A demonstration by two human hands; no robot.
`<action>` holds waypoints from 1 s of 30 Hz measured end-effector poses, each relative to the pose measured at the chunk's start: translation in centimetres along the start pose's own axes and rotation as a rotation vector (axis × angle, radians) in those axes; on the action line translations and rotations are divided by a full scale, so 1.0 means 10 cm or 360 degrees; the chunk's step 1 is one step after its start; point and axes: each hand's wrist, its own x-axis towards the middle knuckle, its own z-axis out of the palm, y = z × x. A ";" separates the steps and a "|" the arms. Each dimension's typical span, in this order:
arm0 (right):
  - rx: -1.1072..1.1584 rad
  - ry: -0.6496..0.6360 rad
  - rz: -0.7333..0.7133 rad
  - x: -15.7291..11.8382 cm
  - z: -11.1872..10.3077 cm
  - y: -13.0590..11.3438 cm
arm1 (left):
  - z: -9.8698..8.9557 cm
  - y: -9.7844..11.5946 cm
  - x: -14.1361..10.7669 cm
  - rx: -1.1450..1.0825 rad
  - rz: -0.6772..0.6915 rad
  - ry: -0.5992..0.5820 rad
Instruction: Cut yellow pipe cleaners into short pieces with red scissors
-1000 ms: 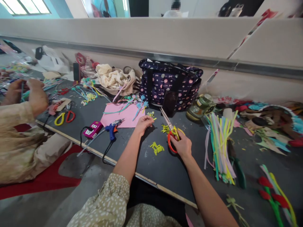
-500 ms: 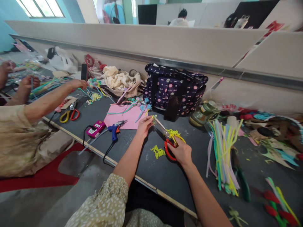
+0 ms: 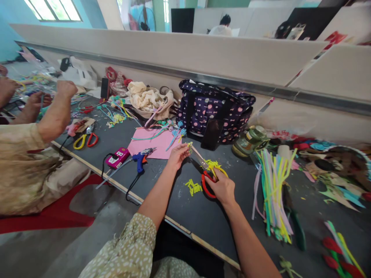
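1. The right hand (image 3: 222, 187) gripped the scissors (image 3: 205, 165) by their looped handles, apparently for blade control.
2. Left of the scissors' handles, yellow-green snippets (image 3: 193, 187) lay on the counter (image 3: 197, 212), probably for easy reach.
3. At the scissors' tips, the left hand (image 3: 178, 156) pinched a small yellowish piece (image 3: 189, 145), likely to steady it.
4. Beyond the scissors, a smartphone (image 3: 212, 133) leaned against a patterned bag (image 3: 208, 104), seemingly for support.

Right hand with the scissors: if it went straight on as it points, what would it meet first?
Likely the small yellowish piece held in the left hand, by the tips of the scissors; depth is unclear, so they may already touch.
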 end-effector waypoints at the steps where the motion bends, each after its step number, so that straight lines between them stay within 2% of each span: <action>1: 0.0003 0.0011 -0.0003 0.00 0.01 0.01 | -0.01 -0.01 0.01 -0.0001 -0.0013 0.0000; 9: -0.0036 0.0007 -0.0045 0.00 -0.02 -0.01 | -0.05 -0.01 0.05 -0.0082 -0.0047 0.0102; 14: 0.0005 0.0062 -0.0086 0.00 -0.03 -0.01 | 0.00 0.02 0.01 -0.0084 -0.0042 0.0086; 23: -0.0027 0.0061 -0.0111 0.00 -0.03 0.00 | -0.05 -0.02 0.04 -0.0064 -0.0013 0.0024; 30: -0.0066 0.0055 -0.0101 0.00 -0.02 0.02 | -0.01 0.00 0.00 0.0011 -0.0071 -0.0016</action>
